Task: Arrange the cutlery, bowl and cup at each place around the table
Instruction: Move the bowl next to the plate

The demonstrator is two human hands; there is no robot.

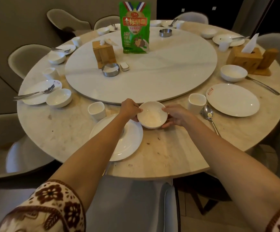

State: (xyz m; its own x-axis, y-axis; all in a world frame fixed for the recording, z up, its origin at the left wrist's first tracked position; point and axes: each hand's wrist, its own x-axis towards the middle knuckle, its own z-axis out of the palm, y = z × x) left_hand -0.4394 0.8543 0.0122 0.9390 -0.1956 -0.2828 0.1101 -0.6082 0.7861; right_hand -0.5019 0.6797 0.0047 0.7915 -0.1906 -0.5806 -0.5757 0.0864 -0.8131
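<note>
White porcelain, the bowl point(152, 114) is held between both hands at the near place, just beyond the right rim of the plate point(129, 148). The left hand point(130, 109) curls round its left side, thumb at the rim. The right hand point(176, 116) cups its right side, fingers tucked beneath. Whether it rests on the marble worktop point(177, 151) or hangs just above it is hard to tell. A cup point(97, 111) stands left of the hands, and a spoon point(209, 115) lies to their right.

Single head-worn view, forward and down over table point(177, 148).
</note>
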